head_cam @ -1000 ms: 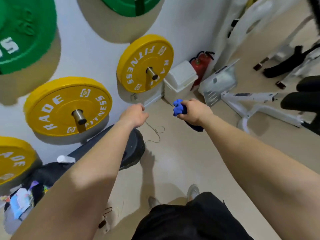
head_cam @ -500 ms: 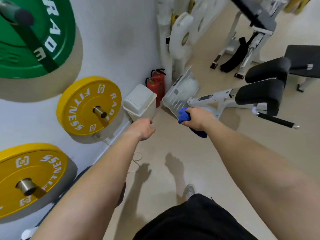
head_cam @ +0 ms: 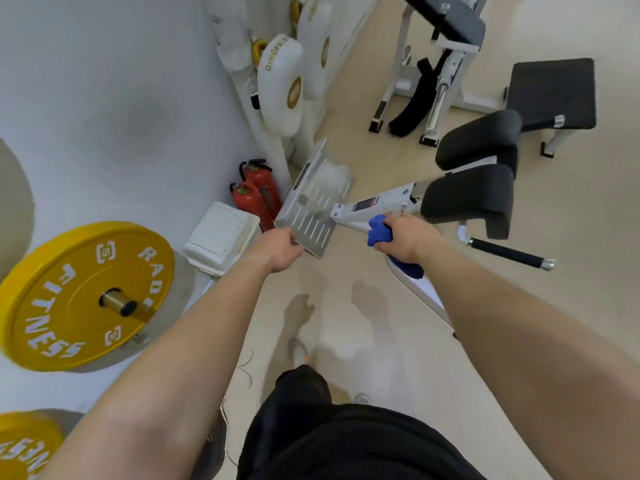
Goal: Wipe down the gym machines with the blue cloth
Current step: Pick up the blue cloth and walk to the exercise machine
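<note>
**A:** Where was the blue cloth (head_cam: 378,233) held?

**B:** It was bunched in the right hand (head_cam: 410,237), with the fingers wrapped tightly round it and a tail left hanging below the hand. It was held just over the white frame (head_cam: 372,206) of the nearest machine. Contact with the frame could not be confirmed.

**A:** And the left hand (head_cam: 281,250)?

**B:** Its fingers were curled under at the lower corner of the slotted footplate (head_cam: 317,202). Whether the plate was gripped or merely overlapped could not be told.

**A:** How might the wipe best be done?

**B:** It was judged that the cloth should be opened out flat before being pressed down, so that more surface was covered. The frame should then be followed in long strokes toward the black pads (head_cam: 474,199). The footplate's slots would probably need to be worked along their length, and the plate could be steadied by the free hand if it was found to pivot.

**A:** What was counted?

**B:** One cloth, two hands, one footplate and two black pads on that machine were counted. Two red fire extinguishers (head_cam: 254,197) were seen in the corner, two yellow weight plates (head_cam: 86,296) on the wall, and one white lidded bin (head_cam: 221,233).
</note>
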Demonstrator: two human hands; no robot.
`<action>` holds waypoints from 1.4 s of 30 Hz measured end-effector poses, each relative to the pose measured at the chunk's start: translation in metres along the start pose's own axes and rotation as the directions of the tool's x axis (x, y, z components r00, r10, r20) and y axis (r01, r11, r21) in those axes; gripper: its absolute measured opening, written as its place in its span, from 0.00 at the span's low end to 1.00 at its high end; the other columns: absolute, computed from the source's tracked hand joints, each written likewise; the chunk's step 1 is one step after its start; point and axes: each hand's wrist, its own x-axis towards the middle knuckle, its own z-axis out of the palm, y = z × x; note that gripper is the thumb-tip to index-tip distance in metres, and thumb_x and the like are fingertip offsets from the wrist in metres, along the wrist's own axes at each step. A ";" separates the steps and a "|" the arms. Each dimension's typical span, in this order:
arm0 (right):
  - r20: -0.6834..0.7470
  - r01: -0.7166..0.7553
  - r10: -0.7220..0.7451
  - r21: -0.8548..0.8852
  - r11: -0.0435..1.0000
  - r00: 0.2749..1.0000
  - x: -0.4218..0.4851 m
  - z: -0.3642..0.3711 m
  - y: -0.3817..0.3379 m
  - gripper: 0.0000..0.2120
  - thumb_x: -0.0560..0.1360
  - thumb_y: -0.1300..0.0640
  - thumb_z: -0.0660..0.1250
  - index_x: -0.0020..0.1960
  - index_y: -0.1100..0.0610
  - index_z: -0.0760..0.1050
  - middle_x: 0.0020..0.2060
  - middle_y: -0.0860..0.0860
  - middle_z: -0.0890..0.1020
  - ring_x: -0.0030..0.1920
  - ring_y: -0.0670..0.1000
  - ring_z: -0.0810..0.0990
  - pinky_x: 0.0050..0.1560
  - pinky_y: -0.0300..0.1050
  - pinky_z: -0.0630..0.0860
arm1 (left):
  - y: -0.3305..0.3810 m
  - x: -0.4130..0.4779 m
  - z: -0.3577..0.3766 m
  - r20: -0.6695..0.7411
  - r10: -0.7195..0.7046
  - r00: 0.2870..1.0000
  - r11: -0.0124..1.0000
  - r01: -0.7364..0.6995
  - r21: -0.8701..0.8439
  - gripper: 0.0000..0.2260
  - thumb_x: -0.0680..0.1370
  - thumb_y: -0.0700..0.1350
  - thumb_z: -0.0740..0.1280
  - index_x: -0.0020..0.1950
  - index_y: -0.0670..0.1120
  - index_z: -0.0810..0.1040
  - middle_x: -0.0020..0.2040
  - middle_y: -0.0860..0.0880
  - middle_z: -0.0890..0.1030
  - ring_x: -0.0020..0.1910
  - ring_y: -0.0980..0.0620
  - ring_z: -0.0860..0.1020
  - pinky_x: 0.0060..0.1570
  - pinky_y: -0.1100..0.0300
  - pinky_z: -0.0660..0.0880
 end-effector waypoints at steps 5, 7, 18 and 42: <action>0.012 -0.075 0.075 0.002 0.997 0.997 0.066 -0.018 0.010 0.20 0.76 0.40 0.66 0.61 0.52 0.72 0.52 0.51 0.75 0.50 0.54 0.77 0.55 0.52 0.77 | 0.014 0.096 -0.021 0.088 0.055 0.995 0.996 -0.061 0.068 0.20 0.80 0.50 0.63 0.70 0.44 0.72 0.67 0.43 0.76 0.64 0.43 0.74 0.63 0.54 0.71; 0.008 -0.113 0.112 0.022 0.993 0.994 0.092 -0.028 0.013 0.20 0.75 0.39 0.67 0.60 0.51 0.72 0.52 0.51 0.75 0.49 0.53 0.77 0.54 0.52 0.78 | 0.021 0.131 -0.030 0.117 0.088 0.989 0.992 -0.098 0.082 0.19 0.79 0.51 0.62 0.68 0.45 0.74 0.65 0.44 0.77 0.61 0.43 0.75 0.61 0.52 0.72; 0.056 -0.172 0.167 0.110 0.979 0.984 0.212 -0.065 0.026 0.21 0.75 0.39 0.68 0.61 0.50 0.73 0.50 0.52 0.76 0.47 0.55 0.79 0.53 0.56 0.80 | 0.067 0.291 -0.053 0.257 0.162 0.953 0.977 -0.191 0.094 0.18 0.80 0.50 0.61 0.69 0.46 0.72 0.65 0.44 0.76 0.61 0.44 0.76 0.56 0.53 0.73; 0.208 -0.248 0.200 0.236 0.940 0.957 0.483 0.070 0.238 0.23 0.75 0.40 0.67 0.66 0.47 0.69 0.55 0.52 0.75 0.49 0.53 0.76 0.50 0.50 0.76 | 0.191 0.577 0.148 0.344 0.099 0.934 0.951 0.012 -0.308 0.16 0.80 0.48 0.65 0.67 0.47 0.74 0.64 0.51 0.78 0.59 0.49 0.76 0.59 0.56 0.72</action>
